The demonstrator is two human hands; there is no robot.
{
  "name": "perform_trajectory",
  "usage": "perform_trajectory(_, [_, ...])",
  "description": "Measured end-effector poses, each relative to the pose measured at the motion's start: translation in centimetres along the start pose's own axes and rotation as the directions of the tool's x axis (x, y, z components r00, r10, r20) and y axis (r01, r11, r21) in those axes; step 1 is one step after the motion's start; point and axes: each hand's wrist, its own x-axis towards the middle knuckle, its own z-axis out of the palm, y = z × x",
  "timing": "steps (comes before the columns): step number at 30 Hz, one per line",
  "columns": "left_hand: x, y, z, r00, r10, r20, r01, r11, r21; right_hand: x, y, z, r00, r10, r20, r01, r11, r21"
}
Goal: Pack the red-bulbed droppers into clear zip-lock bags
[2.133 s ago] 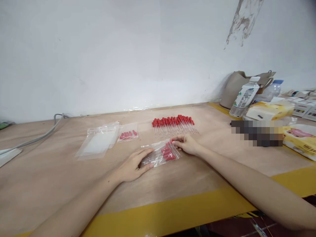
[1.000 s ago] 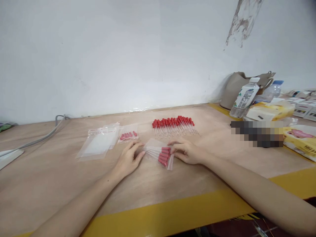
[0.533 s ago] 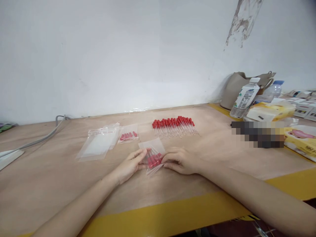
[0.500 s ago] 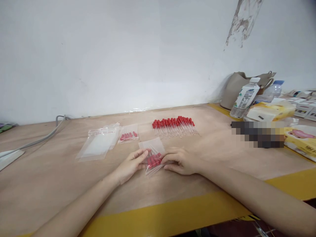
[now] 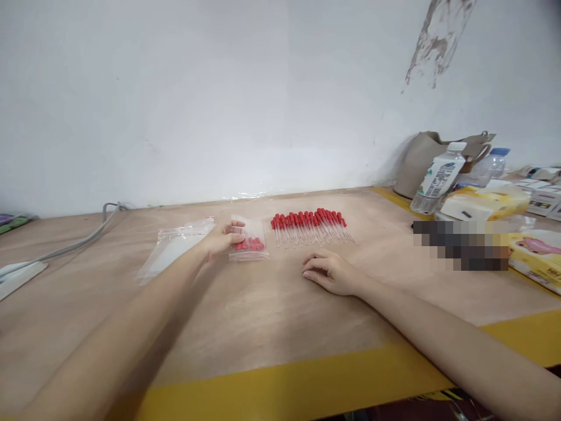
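Observation:
My left hand (image 5: pixel 222 238) is closed on a small clear zip bag (image 5: pixel 249 255) with several red-bulbed droppers in it, held over the spot where another filled bag lay. That other bag is mostly hidden and hard to tell apart from this one. My right hand (image 5: pixel 328 273) rests on the table, its fingers loosely bent and a gap at the thumb, with nothing in it. Beyond it lies a row of glass droppers (image 5: pixel 309 225) with red rubber bulbs facing the wall. Left of the filled bags, flat zip bags (image 5: pixel 175 245) lie stacked, partly covered by my left arm.
A brown-covered table (image 5: pixel 245 333) with yellow tape (image 5: pixel 307 374) along its front edge meets a white wall. On the right stand a bottle (image 5: pixel 438 178), a grey-brown bag (image 5: pixel 416 164) and yellow tissue packs (image 5: pixel 537 257). A grey cable (image 5: pixel 83 242) runs at the left.
My left hand has carried the filled bag away from me and to the left, onto the other filled bag. My right hand has let go of it and moved slightly right.

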Motion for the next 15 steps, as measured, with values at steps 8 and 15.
perform_trajectory(8, [4.6,-0.1,-2.2,0.994,-0.037,-0.104,0.073,0.923,0.377,0.0,0.2,0.1,1.0,0.006,0.012,-0.006,1.0,-0.012])
perform_trajectory(15, [2.2,-1.9,-5.9,0.938,0.066,-0.34,0.212,0.668,0.713,0.0,0.2,0.2,1.0,0.01,0.019,-0.009,1.0,-0.023])
